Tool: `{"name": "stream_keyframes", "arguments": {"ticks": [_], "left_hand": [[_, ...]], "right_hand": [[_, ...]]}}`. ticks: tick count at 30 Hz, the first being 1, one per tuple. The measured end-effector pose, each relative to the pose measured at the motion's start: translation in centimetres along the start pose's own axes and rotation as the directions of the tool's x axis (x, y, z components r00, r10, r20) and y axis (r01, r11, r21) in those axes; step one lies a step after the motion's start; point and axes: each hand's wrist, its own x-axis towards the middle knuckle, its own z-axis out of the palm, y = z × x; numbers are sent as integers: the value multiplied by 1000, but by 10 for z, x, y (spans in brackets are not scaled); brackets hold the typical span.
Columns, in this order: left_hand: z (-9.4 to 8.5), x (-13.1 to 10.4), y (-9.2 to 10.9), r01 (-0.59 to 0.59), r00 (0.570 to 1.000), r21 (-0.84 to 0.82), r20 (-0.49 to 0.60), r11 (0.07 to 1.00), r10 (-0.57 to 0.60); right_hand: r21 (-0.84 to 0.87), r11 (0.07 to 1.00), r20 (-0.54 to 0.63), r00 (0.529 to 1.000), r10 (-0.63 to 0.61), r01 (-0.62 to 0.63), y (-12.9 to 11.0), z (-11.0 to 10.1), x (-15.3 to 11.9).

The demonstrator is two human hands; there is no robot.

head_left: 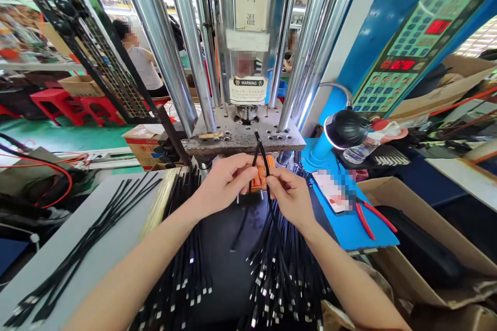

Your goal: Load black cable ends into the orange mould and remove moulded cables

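Note:
Two black cables (264,151) cross just in front of the press plate (244,140). My left hand (229,183) is closed, thumb and fingers pinching one cable at the left of an orange block (258,180). On the block's right side my right hand (290,194) pinches the other cable between thumb and fingers. The orange block sits behind and between both hands, partly covered by them. Below my right hand spreads a bundle of black cables with metal-tipped ends (279,279); another such bundle (194,264) lies under my left forearm.
More black cables (93,232) lie on a grey board at left. On the blue surface (349,232) at right are a phone (330,191), red-handled pliers (367,220) and a black lamp (347,129). Metal columns (184,46) rise around the press. People sit in the background.

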Motion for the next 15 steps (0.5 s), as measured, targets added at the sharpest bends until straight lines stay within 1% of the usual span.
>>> {"name": "stream_keyframes", "arguments": {"ticks": [2,4,6,8,10,12,14,15], "left_hand": [[7,10,1,-14,999,-54,-50,998,11],[11,18,1,-22,995,-110,-101,994,11],[12,23,1,-30,992,-154,-130,988,10],[10,27,1,-49,984,-144,-177,988,23],[6,32,1,-93,966,-73,-249,993,72],[2,38,3,-150,937,43,-311,988,156],[0,44,7,-206,905,181,-338,962,257],[-2,47,10,-239,891,247,-329,939,313]], "right_hand": [[41,999,-3,1000,1,-1,-4,3,4],[36,999,9,1000,-23,23,-5,5,5],[23,999,31,999,-27,26,-4,7,1],[9,1000,80,997,-7,6,1,10,-7],[-39,999,135,990,29,-24,9,13,-15],[-126,991,176,982,71,-50,20,13,-19],[-223,973,187,978,96,-53,33,11,-13],[-266,963,176,980,91,-42,40,10,-6]]}}
